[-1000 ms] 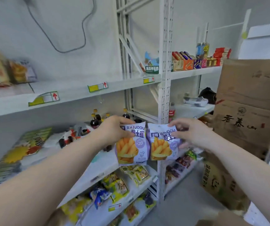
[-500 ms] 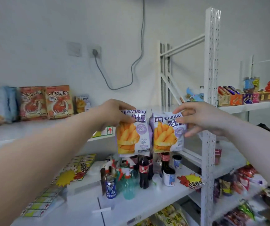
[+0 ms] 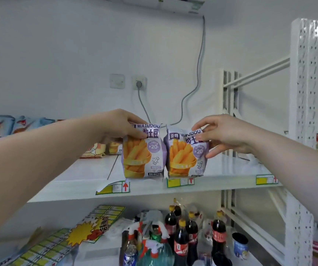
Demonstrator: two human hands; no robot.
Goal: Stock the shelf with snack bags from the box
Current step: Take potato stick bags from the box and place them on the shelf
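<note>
1. Shelf point(image 3: 89, 169): white upper board of the rack.
2. Left snack bag point(image 3: 142, 158) and right snack bag point(image 3: 185, 156): purple, upright, side by side, bottoms at the front edge of the board; contact cannot be told.
3. Left hand point(image 3: 119, 125): pinches the left bag's top.
4. Right hand point(image 3: 225, 135): fingers curled around the right bag's upper corner.
5. Price label point(image 3: 180, 182): yellow, just below the right bag.

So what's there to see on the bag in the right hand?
The right bag is a small, glossy, pale purple pouch, puffed, printed with golden fries, WATUDOU, Chinese characters and a round 20 badge. It stands upright, front towards the camera, its bottom at the front edge of the white shelf. The right hand pinches its top right corner. The matching left bag is close beside it; whether they touch is unclear.
</note>
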